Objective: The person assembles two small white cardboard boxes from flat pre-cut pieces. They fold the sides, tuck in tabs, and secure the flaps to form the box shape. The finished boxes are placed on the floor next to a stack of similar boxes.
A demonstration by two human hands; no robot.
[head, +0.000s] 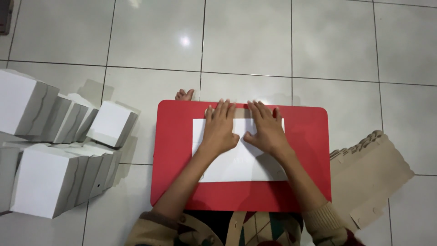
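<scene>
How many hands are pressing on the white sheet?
2: the left hand and the right hand lie flat, side by side, on the white sheet atop the red table. None seems hidden.

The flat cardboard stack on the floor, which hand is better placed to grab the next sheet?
Probably the right hand. The flat cardboard stack lies on the floor just off the red table's right edge, while the left hand would have to cross over.

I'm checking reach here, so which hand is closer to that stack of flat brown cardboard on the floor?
Right. The right hand presses the white sheet on the red table, on the side toward the brown cardboard stack. The left hand lies beside it, farther away.
</scene>
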